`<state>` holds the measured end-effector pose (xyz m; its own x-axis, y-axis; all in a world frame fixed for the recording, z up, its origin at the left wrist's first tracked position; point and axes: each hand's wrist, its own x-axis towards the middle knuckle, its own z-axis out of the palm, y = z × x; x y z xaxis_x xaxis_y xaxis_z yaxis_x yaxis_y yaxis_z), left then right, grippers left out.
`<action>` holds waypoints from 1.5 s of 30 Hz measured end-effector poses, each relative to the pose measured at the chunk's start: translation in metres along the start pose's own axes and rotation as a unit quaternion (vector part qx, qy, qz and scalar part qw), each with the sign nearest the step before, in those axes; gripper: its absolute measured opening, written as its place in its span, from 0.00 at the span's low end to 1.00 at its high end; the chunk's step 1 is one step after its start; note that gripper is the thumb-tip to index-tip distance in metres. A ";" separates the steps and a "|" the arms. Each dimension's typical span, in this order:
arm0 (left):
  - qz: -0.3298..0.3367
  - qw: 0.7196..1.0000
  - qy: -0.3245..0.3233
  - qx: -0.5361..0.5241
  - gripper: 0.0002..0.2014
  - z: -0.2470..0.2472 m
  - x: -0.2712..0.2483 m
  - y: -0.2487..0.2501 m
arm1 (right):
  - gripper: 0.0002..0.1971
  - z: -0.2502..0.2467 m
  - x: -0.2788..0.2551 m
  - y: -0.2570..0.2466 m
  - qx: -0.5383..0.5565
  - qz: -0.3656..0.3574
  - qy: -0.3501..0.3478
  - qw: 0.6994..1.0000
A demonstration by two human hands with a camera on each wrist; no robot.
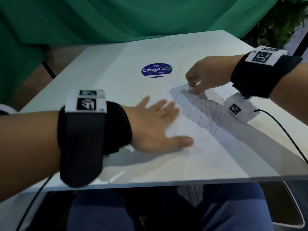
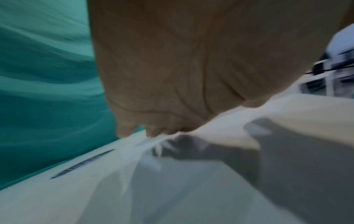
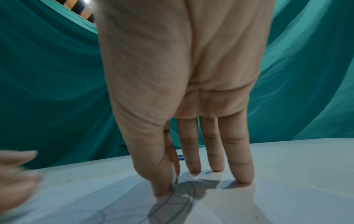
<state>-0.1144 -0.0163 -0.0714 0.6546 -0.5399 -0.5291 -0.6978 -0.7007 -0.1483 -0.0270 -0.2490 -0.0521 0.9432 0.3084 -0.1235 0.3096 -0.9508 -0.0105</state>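
A thin pale sheet with dark scribbled loops lies on the white table. My left hand lies flat on the sheet's left part, fingers straight and spread; the left wrist view shows that hand blurred over the sheet. My right hand is at the sheet's far corner. In the right wrist view its thumb and forefinger pinch a thin raised edge of the sheet. The other three fingertips touch the surface.
A round blue ClayGo sticker is stuck to the table beyond the hands. Green cloth hangs behind the table. A white tagged box with a black cable hangs under my right wrist. The table's front edge is above my lap.
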 end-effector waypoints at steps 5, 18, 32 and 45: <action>0.008 1.000 0.019 -0.013 0.53 0.016 0.000 -0.018 | 0.11 0.002 -0.004 0.001 0.005 -0.001 0.006 1.000; 0.056 0.998 0.013 0.017 0.49 0.021 -0.014 -0.015 | 0.11 0.000 -0.003 -0.003 0.004 0.002 0.000 1.000; 0.025 0.999 0.035 0.031 0.53 0.027 -0.017 -0.018 | 0.12 0.001 0.003 0.001 -0.010 0.003 -0.004 1.000; 0.023 0.999 0.014 0.033 0.50 0.037 -0.041 -0.028 | 0.13 0.004 0.012 0.009 -0.009 -0.008 -0.005 1.000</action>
<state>-0.1321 0.0425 -0.0765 0.6278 -0.5847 -0.5138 -0.7451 -0.6424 -0.1794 -0.0138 -0.2537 -0.0577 0.9365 0.3238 -0.1342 0.3274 -0.9449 0.0050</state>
